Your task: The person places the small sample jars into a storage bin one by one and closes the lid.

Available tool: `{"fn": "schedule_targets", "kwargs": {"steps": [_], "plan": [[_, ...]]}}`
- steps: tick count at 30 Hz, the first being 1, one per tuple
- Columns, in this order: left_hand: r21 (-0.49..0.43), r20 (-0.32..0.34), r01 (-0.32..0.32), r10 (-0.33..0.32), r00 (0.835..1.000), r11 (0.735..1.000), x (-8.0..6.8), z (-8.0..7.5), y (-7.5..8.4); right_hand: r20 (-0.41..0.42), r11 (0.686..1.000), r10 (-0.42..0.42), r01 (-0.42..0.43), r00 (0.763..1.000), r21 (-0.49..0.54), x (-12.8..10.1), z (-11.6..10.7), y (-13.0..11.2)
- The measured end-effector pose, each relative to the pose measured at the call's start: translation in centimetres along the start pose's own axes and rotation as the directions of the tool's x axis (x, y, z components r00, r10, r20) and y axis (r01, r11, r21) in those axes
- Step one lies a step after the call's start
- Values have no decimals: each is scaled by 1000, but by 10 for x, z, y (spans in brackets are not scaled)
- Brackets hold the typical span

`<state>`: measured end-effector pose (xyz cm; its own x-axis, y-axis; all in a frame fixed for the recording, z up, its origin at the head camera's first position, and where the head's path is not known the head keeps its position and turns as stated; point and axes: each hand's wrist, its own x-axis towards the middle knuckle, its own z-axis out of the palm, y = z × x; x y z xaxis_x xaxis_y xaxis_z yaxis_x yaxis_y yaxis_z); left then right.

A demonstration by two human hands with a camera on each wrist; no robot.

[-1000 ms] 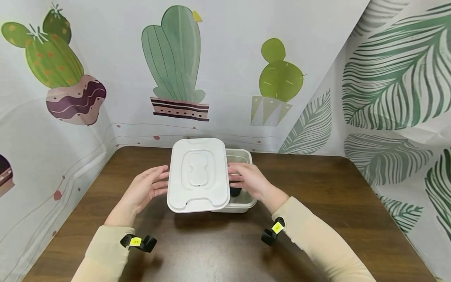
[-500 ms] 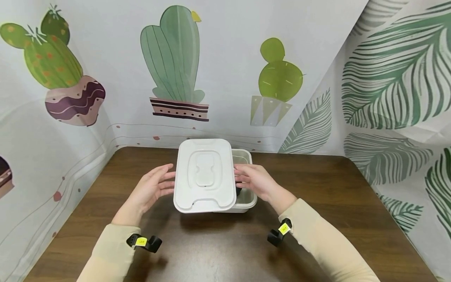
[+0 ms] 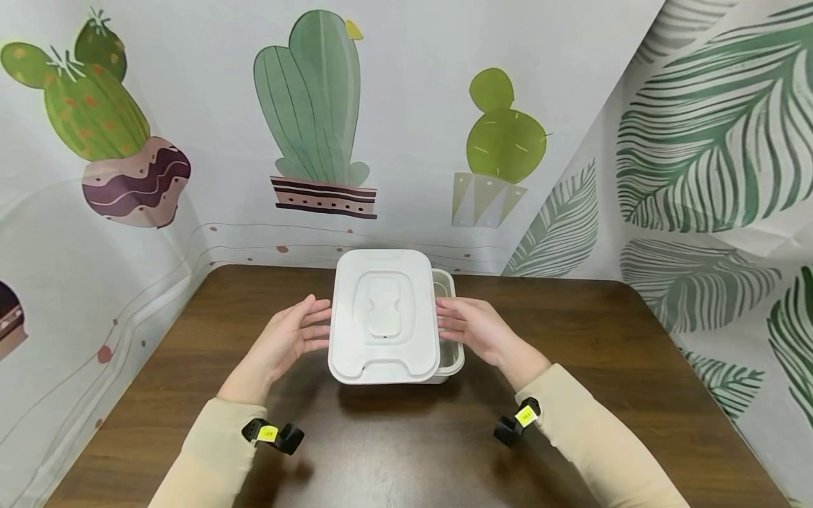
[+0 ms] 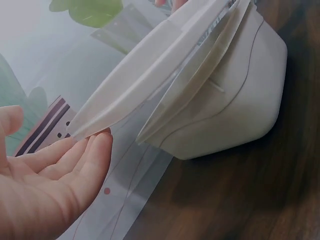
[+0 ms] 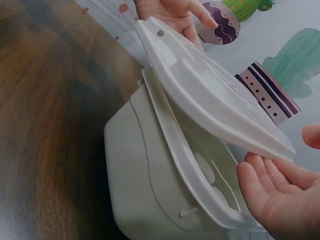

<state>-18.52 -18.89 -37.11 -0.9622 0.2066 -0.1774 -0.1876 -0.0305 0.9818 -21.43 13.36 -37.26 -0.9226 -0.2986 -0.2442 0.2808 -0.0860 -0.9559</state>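
Observation:
A white rectangular lid (image 3: 384,317) with a raised oval pattern lies across my two hands, above a pale plastic box (image 3: 452,356). Fingertips of my left hand (image 3: 288,342) support its left edge from below; its thumb stands apart in the left wrist view. My right hand (image 3: 479,331) bears the opposite edge on straight fingertips, over the box's right side. Seen from the right wrist, the lid slants above the rim of the box, leaving a gap. White rounded shapes (image 5: 205,167) show inside; the lid hides most of the interior.
The box stands on a dark brown wooden table (image 3: 394,451) near its back edge. Behind hangs a white cloth (image 3: 406,127) printed with cacti and leaves. Black straps with yellow labels, such as the left strap (image 3: 273,435), sit on both wrists.
Both hands have carried the lid to the right, so it covers more of the box. A dark thing seen inside the box earlier is now hidden beneath the lid in the head view.

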Motion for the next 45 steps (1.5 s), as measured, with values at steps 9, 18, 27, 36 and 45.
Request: {"fn": "schedule_targets", "kwargs": {"steps": [9, 18, 27, 36, 45], "plan": [[1, 17, 13, -13, 1000, 1000, 4, 9, 0, -8, 1000, -2, 2, 1000, 23, -2, -10, 1], [8, 22, 16, -16, 1000, 1000, 11, 16, -2, -5, 1000, -12, 12, 1000, 16, -6, -17, -1], [28, 29, 28, -29, 999, 999, 18, 24, -3, -11, 999, -19, 19, 1000, 28, -6, -26, -1], [84, 47, 5, -8, 999, 996, 23, 31, -2, -21, 999, -30, 30, 999, -23, -5, -32, -2], [148, 50, -3, -5, 999, 989, 28, 40, -1, -58, 999, -25, 23, 998, -36, -1, -34, -3]]}}
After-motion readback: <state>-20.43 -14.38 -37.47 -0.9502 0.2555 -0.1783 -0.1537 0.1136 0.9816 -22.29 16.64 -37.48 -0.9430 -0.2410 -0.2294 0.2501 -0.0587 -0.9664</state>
